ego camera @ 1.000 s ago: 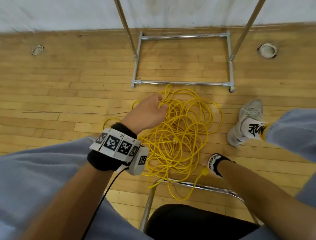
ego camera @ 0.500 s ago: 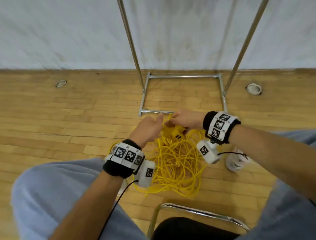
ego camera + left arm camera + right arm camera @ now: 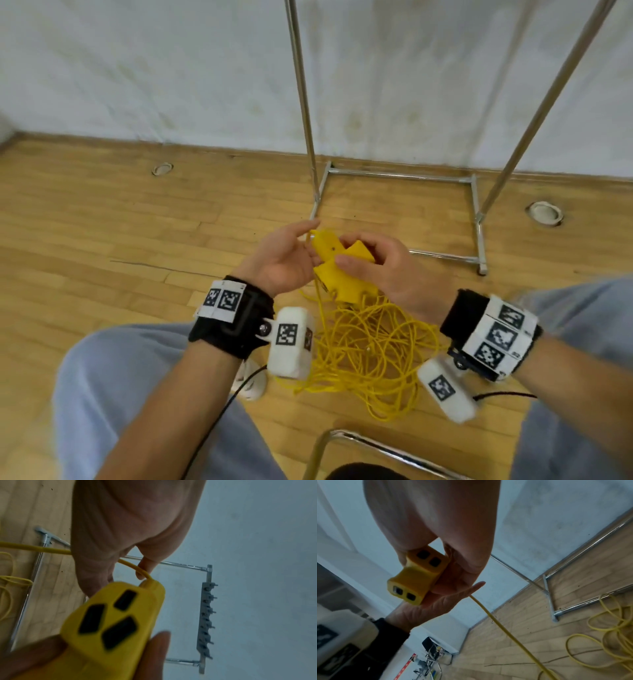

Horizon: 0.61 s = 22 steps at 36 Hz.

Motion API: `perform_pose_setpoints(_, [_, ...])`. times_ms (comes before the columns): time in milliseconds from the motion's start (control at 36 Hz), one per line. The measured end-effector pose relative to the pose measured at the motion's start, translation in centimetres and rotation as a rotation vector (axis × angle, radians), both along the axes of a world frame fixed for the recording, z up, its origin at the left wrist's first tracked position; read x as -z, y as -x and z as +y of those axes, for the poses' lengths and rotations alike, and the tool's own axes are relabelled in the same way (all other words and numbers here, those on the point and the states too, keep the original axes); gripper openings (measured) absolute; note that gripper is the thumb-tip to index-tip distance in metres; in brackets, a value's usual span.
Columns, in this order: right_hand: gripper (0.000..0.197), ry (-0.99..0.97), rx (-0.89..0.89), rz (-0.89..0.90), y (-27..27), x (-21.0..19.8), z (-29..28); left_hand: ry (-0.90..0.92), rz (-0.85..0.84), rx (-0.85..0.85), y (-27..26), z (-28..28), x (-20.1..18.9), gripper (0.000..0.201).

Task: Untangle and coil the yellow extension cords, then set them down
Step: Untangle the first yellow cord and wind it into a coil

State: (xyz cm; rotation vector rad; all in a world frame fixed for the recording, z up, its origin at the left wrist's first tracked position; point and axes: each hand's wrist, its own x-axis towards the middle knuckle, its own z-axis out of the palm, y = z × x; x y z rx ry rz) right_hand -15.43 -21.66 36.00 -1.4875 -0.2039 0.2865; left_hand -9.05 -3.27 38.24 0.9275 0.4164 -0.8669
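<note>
A yellow socket block [image 3: 339, 274] with black slots is lifted above the tangled yellow cords [image 3: 370, 359] lying on the wood floor. My right hand [image 3: 349, 253] grips the block [image 3: 418, 577] from the right, fingers curled round it. My left hand [image 3: 305, 240] is at the block's far end, where its cord [image 3: 133, 566] leaves the block [image 3: 111, 626]. That cord runs through the left fingers [image 3: 145, 566], which curl over it. The left palm [image 3: 436, 608] lies under the block. A single cord [image 3: 505, 628] hangs from the hands down to the pile.
A chrome garment rack [image 3: 400, 176] stands by the white wall just beyond the pile, its uprights rising left and right. A chair's metal frame [image 3: 376, 445] is below me between my knees. My white shoe [image 3: 250, 383] sits left of the pile. Round floor sockets [image 3: 544, 212] flank the rack.
My right hand came up from the low right to meet the left. Together they lifted the socket block out of the pile toward me, and the head view tilted up.
</note>
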Motion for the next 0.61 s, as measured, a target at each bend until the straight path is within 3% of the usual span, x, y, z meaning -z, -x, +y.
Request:
perform_pose_setpoints(111, [0.040,-0.103,-0.076,0.075,-0.4,-0.2,-0.2,0.072,0.029,-0.095,-0.7,0.6,0.2,0.035])
perform_pose_setpoints(167, [0.033,0.016,-0.166,0.067,-0.9,0.2,-0.8,0.017,-0.039,-0.152,-0.9,0.5,0.5,0.029])
perform_pose_setpoints(222, [0.032,0.270,-0.270,0.062,-1.3,0.8,-1.5,-0.008,-0.133,-0.179,-0.9,0.2,0.5,0.025])
perform_pose_setpoints(278, [0.038,0.437,-0.316,0.115,-1.5,1.6,-2.2,-0.021,-0.311,-0.088,-0.3,-0.1,0.0,0.022])
perform_pose_setpoints(333, [0.032,0.458,-0.311,0.126,-1.6,1.9,-2.4,-0.044,-0.530,0.085,0.8,-0.6,-0.9,0.022])
perform_pose_setpoints(389, [0.023,0.343,-0.290,0.162,-1.5,1.7,-2.4,-0.051,-0.696,0.249,2.1,-1.1,-1.5,0.023])
perform_pose_setpoints(472, [0.022,0.064,-0.285,0.245,-1.2,0.4,-2.8,-0.038,-0.784,0.360,3.5,-1.7,-1.7,0.026])
perform_pose_setpoints(556, [0.056,-0.179,-0.304,0.354,-1.6,-0.2,-3.0,-0.081,-0.843,0.464,4.0,-2.1,-0.9,0.026])
perform_pose_setpoints(611, [0.061,-0.277,-0.248,0.452,-2.1,0.2,-2.9,-0.125,-0.870,0.546,4.2,-2.5,-0.3,0.028])
